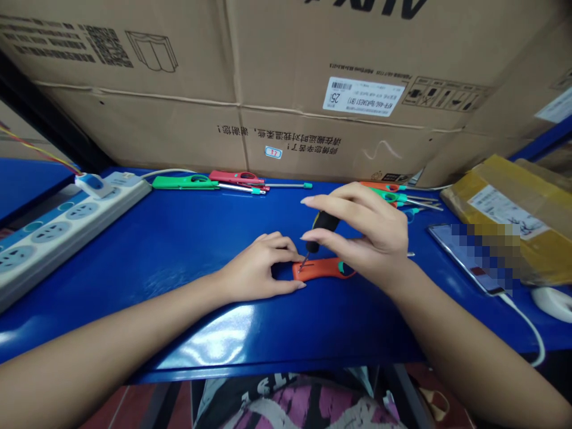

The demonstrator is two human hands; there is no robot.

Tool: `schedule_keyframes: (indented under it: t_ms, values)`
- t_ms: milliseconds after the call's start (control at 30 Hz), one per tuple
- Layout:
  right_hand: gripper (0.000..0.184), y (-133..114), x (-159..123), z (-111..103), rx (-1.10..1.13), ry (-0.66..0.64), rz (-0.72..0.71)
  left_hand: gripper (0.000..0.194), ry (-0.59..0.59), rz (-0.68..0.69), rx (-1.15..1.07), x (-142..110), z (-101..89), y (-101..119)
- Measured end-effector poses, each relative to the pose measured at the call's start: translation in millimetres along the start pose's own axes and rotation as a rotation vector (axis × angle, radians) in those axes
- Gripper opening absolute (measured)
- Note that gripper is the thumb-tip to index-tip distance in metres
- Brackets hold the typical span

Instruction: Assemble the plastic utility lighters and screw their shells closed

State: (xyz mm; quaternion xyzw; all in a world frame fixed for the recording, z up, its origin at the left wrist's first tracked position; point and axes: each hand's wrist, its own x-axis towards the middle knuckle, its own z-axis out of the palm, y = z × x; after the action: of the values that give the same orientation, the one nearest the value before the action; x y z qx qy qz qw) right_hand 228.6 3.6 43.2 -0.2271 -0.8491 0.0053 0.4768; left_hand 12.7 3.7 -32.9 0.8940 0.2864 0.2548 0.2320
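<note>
An orange long-neck lighter (319, 269) with a teal trigger lies flat on the blue table in front of me. My left hand (263, 268) rests on the tabletop, thumb and fingers curved around the lighter's left end. A screwdriver (325, 223) with a black handle stands tilted above the lighter, its tip down at that same end. Thumb and fingers of my right hand (364, 229) are loosely about its handle. Part of the handle and the lighter's right end are hidden behind the right hand.
Green (183, 182) and red lighters (236, 177) lie at the back; more lighters (388, 193) are behind my right hand. A power strip (75, 217) runs along the left. To the right are a plugged-in phone (465, 256) and a taped parcel (513, 208). A large carton (179, 119) walls the back.
</note>
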Motion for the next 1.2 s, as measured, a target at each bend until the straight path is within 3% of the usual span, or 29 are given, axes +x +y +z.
schedule_keyframes:
  t_ms: [167, 300, 367, 533, 700, 867, 933, 1067, 1200]
  values:
    - [0.039, 1.2, 3.5, -10.1, 0.187, -0.191, 0.101, 0.036, -0.011, 0.009, 0.016, 0.5, -1.2, 1.4]
    - [0.025, -1.3, 4.9, -10.4, 0.108, -0.088, 0.107, 0.033, 0.011, 0.016, 0.018, 0.1, 0.6, 0.4]
    - [0.028, -3.4, 4.3, -8.7, 0.025, -0.036, 0.062, 0.033, 0.012, 0.013, 0.021, -0.4, 1.1, -0.3]
    - [0.045, -7.5, 2.3, -9.3, 0.126, -0.191, 0.076, 0.036, -0.016, 0.002, 0.037, -1.6, 0.6, -0.8]
    - [0.032, -7.6, 2.4, -9.3, -0.016, -0.050, -0.003, 0.036, 0.011, 0.004, 0.017, -1.0, 0.5, 0.1]
    - [0.041, -9.6, 3.5, -13.2, 0.109, -0.224, 0.089, 0.035, -0.003, 0.005, 0.010, 0.0, 0.7, -0.6]
    - [0.036, -8.3, 2.6, -10.9, 0.120, -0.185, 0.092, 0.036, 0.003, 0.005, 0.013, -0.2, 1.6, -1.7]
    - [0.017, -6.2, 0.0, -3.4, -0.050, 0.011, -0.022, 0.037, 0.006, 0.009, 0.017, 0.0, 2.5, -2.2]
    - [0.044, -9.1, -0.4, -5.3, 0.062, -0.186, 0.039, 0.035, -0.003, 0.009, 0.017, 0.2, 0.7, -0.2]
